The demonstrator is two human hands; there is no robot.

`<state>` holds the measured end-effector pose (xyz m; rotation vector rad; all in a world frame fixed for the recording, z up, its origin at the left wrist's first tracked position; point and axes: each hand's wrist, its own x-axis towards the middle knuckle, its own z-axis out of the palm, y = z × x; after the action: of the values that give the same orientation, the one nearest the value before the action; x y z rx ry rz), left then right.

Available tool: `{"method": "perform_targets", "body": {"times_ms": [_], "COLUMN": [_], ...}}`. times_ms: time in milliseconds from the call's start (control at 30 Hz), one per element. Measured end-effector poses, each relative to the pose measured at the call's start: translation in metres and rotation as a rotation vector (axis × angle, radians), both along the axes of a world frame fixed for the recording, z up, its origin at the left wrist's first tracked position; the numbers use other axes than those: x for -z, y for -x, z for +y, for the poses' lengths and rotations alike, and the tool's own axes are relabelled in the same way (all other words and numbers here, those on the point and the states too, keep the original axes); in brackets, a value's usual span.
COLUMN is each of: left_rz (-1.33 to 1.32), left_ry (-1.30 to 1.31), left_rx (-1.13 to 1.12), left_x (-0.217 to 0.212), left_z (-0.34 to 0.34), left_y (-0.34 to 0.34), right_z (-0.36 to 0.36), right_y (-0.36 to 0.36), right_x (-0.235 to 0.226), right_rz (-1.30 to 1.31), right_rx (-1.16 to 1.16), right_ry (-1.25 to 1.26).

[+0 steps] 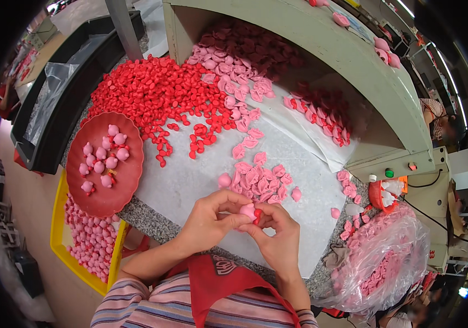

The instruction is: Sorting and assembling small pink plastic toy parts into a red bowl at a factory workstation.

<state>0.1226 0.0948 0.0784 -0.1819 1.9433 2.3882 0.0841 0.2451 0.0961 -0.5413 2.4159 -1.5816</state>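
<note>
A speckled stone desk [146, 216] under a pale sheet carries a heap of glossy red pieces [152, 93] and flat pink pieces [256, 177]. A scalloped red plate [127, 186] holds rounded pink figures; a yellow tray [59, 235] sits below it, a clear bag [387, 257] at right. Left hand [206, 221] and right hand [278, 235] pinch a small pink piece [248, 211], fingers closed on it, above the near desk edge

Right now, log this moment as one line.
hands: left and right pinch pink piece | red piece between fingertips | red tray at left
</note>
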Motion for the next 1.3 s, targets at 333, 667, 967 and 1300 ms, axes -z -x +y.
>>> {"method": "perform_targets", "body": {"times_ms": [333, 667, 967, 1300], "left_rz": [-0.049, -0.038, 0.103, 0.718], "left_ry": [-0.178, -0.221, -0.041, 0.836], "left_rx": [0.014, 0.087, 0.154, -0.235], "left_x": [0.014, 0.016, 0.011, 0.053], "left_z": [0.007, 0.002, 0.019, 0.012], "left_y": [0.017, 0.032, 0.063, 0.314], "right_z": [-0.004, 0.002, 0.022, 0.047], "right_y": [0.002, 0.014, 0.050, 0.123], "right_x": [0.015, 0.006, 0.029, 0.023], "right_rz": [0.264, 0.261, 0.512, 0.493], "right_rx": [0.185, 0.182, 0.105, 0.437], "right_ry": [-0.069, -0.190, 0.048, -0.223]}}
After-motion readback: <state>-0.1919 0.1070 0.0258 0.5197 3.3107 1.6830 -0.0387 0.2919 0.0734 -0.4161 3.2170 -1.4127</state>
